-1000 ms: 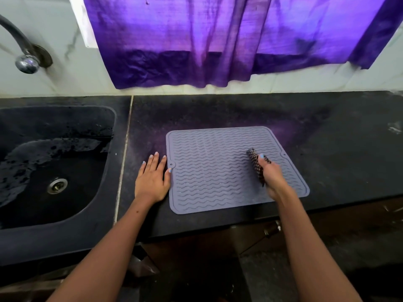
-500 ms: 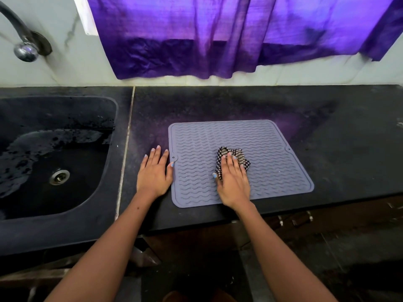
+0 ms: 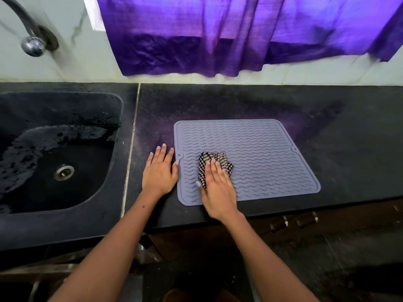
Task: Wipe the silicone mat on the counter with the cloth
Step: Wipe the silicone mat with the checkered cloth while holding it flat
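Chrome glints on the tap [image 3: 32, 43] at ten o'clock, its dark spout curving out of the pale marble-veined wall [image 3: 72, 51]. Below it, at nine o'clock, the black sink [image 3: 65, 214] is sunk into the counter, with wet patches across its floor and a steel drain [image 3: 64, 172] near the middle. A pale seam [image 3: 130, 149] runs front to back between sink and black counter [image 3: 349, 149].

Just right of that seam, the left hand [image 3: 160, 171] lies flat on the counter, fingers straight and close together, holding nothing; its thumb tip touches the left edge of the silicone mat [image 3: 261, 149]. The mat, grey with wavy ridges and a raised rim, lies flat near the counter's front edge around the picture's centre, a small tab on its left and right sides. No brand, label or writing can be read on it or anywhere else.

On the mat's left part, toward seven o'clock, the right hand [image 3: 218, 188] presses the black-and-white checked cloth [image 3: 214, 162] down with straight fingers; the crumpled cloth shows past the fingertips and beside the thumb.

Along twelve o'clock a purple curtain [image 3: 239, 35] hangs against the wall, its hem above the counter. At four o'clock, under the counter's edge, two metal handles [image 3: 294, 222] show, blurred
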Motion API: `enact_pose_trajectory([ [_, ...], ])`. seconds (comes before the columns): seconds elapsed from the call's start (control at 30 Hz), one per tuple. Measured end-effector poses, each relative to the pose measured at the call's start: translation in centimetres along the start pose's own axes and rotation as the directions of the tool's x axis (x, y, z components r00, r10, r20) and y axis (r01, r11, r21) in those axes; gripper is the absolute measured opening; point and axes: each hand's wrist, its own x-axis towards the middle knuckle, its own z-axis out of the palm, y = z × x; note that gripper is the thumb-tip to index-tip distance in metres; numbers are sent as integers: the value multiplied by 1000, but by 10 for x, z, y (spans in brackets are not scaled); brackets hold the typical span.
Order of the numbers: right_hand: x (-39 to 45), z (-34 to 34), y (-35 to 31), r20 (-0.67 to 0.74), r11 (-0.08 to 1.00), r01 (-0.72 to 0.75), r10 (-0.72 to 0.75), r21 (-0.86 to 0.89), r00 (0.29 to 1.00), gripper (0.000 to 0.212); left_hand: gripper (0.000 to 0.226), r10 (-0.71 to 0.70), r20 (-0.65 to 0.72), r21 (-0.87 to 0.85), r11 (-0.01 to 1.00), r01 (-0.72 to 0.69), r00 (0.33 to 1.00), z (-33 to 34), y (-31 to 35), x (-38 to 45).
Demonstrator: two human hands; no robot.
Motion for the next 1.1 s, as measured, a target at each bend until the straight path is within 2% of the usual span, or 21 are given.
enact_pose_trajectory([
  [0.13,9,-10,4,112,997,29,-37,73,993,62,69,-2,16,10,1000,2,1000,0,1,0],
  [0.2,19,-21,5,173,917,-132,70,377,982,56,68,-5,23,2,1000,5,1000,-2,1,0],
  [0.23,27,-31,5,221,762,-271,171,588,960,50,66,-3,27,0,1000,3,1000,-3,1,0],
  [0.27,37,-38,8,267,523,-378,276,764,923,44,63,0,30,-1,1000,0,1000,-3,0,0],
  [0.3,46,-48,10,283,318,-400,356,860,891,39,59,6,35,-2,1000,-6,999,-3,0,0],
  [0.33,50,-52,11,263,236,-377,402,896,877,36,57,9,39,-6,1000,-9,999,-4,-1,-1],
  [0.4,45,-54,0,182,308,-303,365,902,913,34,56,5,38,-21,1000,-4,999,-5,-1,-1],
  [0.47,21,-36,-24,77,588,-206,237,782,968,42,58,0,31,-39,999,1,1000,-6,-2,-1],
  [0.5,5,-20,-34,-24,785,-92,135,612,990,44,61,2,23,-47,999,-1,1000,-6,-2,-1],
  [0.53,-11,-6,-42,-102,922,36,3,385,995,45,65,3,19,-55,999,-2,1000,-6,-2,-1],
  [0.57,-22,6,-47,-113,976,122,-103,179,988,48,66,3,17,-58,998,-2,1000,-7,-1,0],
  [0.63,-23,15,-43,-65,988,155,-154,-2,986,56,60,0,9,-48,999,1,1000,-5,-2,1],
  [0.8,-10,4,-31,15,953,297,-297,-59,955,53,57,-2,-16,-55,999,1,1000,-4,0,-1],
  [0.83,-3,-5,-28,55,960,269,-273,78,960,48,58,-1,-18,-62,998,0,1000,-5,0,-1],
  [0.87,7,-20,-26,142,949,133,-180,286,973,42,55,0,-19,-67,998,-1,1000,-5,0,0],
  [0.9,18,-38,-27,290,847,-92,-75,523,954,34,51,3,-23,-69,998,-4,1000,-6,0,0],
  [0.93,26,-54,-27,377,668,-273,-13,692,926,27,49,2,-26,-74,997,-4,1000,-6,-1,-1],
  [1.0,40,-72,-28,307,415,-347,163,841,938,27,49,11,-20,-75,997,-12,1000,-8,-1,-2],
  [1.03,41,-75,-31,229,416,-304,222,857,948,24,49,16,-15,-70,997,-17,1000,-9,-1,-2],
  [1.07,37,-72,-35,149,506,-251,234,825,961,22,48,16,-11,-64,998,-16,1000,-9,0,-2],
  [1.1,30,-66,-40,82,663,-191,193,723,978,28,48,15,-8,-59,998,-16,1000,-9,0,-1],
])
